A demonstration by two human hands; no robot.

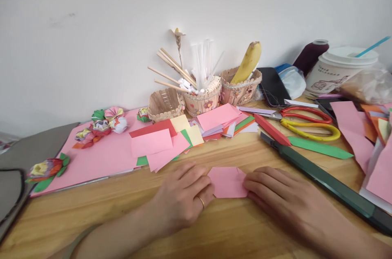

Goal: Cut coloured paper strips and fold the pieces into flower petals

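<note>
Meeting a small folded pink paper (229, 184) from either side, the left hand (186, 193) has its fingers bunched together and curled at one end, while the right hand (283, 197) lays its fingers, close side by side, over the other. The thumbs are mostly out of my sight, so I can't tell whether either hand is really pinching or only pressing. The paper lies on the wooden table (220, 226) between them, its upper corners angled off, just on the near side of some loose coloured sheets (153, 144).

I'd judge it next to weightless: soft enough to crease under a fingertip, probably stiffer wherever layers double up, and apt to slide on bare wood unless pinned. Hard tugging could tear it or leave stray wrinkles. A light hold at both ends, or along the folded edges, looks kindest.
</note>
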